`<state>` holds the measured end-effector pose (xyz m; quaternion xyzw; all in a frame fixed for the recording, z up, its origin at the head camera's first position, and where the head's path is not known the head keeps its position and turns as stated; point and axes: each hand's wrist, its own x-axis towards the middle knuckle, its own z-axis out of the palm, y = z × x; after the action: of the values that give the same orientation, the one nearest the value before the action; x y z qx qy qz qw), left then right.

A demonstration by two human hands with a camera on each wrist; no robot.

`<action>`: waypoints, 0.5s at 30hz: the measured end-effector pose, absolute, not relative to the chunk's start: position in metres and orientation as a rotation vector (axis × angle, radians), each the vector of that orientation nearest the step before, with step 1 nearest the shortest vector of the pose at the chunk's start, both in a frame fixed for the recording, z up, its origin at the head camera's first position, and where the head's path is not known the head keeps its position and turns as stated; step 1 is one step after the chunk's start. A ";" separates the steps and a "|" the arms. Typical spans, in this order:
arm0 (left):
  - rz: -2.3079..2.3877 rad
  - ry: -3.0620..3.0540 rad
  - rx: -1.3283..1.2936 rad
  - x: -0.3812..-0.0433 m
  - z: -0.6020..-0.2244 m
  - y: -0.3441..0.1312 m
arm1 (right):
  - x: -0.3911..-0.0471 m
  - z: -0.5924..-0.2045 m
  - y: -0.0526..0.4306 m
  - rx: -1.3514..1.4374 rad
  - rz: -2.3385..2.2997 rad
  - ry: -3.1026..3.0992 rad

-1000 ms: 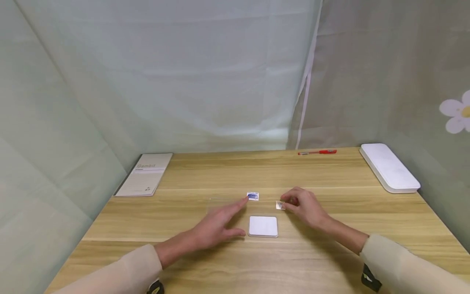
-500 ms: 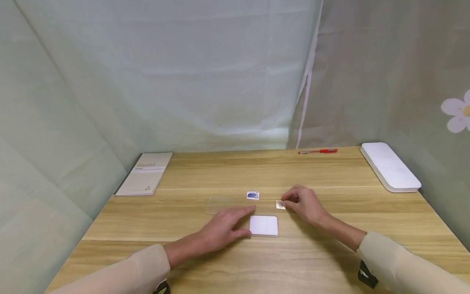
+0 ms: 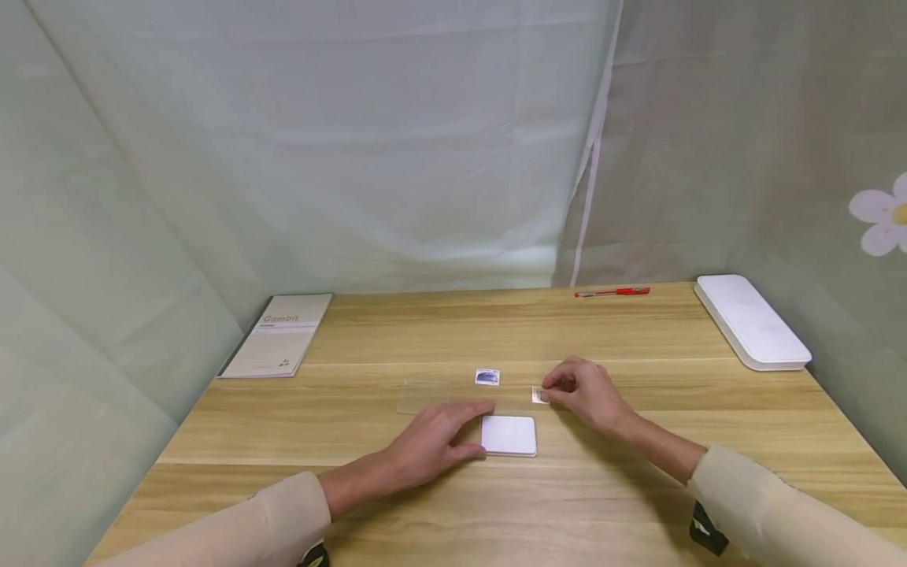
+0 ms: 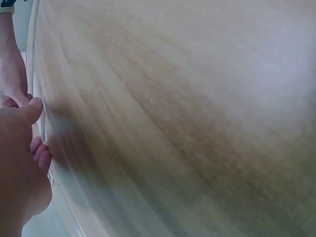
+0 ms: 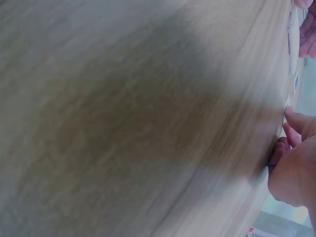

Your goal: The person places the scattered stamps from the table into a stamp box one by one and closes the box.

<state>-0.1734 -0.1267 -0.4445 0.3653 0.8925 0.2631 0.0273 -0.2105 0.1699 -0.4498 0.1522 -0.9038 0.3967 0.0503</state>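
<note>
Stamp (image 3: 537, 395) lies well in from the counter's (image 3: 397, 331) far edge, its right side pinched by the right hand (image 3: 591, 398). Left hand (image 3: 431, 441), fingers extended, is beside the box (image 3: 509, 435). Blue stamp (image 3: 487, 377) lies slightly farther out; pen (image 3: 612, 292) by the far edge.

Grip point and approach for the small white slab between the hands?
Probably pinch the small white slab across its straight front and back edges near the right end, coming from above on the right: it lies flat, and the left hand crowds its left end.
</note>
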 end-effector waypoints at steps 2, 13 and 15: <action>0.817 2.752 1.130 -0.173 -0.444 -0.127 | -0.211 -0.450 0.170 0.465 1.203 -2.752; 0.799 2.751 1.121 -0.173 -0.444 -0.126 | -0.212 -0.451 0.170 0.477 1.193 -2.740; 0.797 2.751 1.125 -0.173 -0.444 -0.126 | -0.212 -0.452 0.170 0.479 1.198 -2.740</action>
<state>-0.1726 -0.1262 -0.4438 0.3654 0.8935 0.2589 0.0322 -0.2121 0.1699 -0.4518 0.1578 -0.9033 0.3949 0.0566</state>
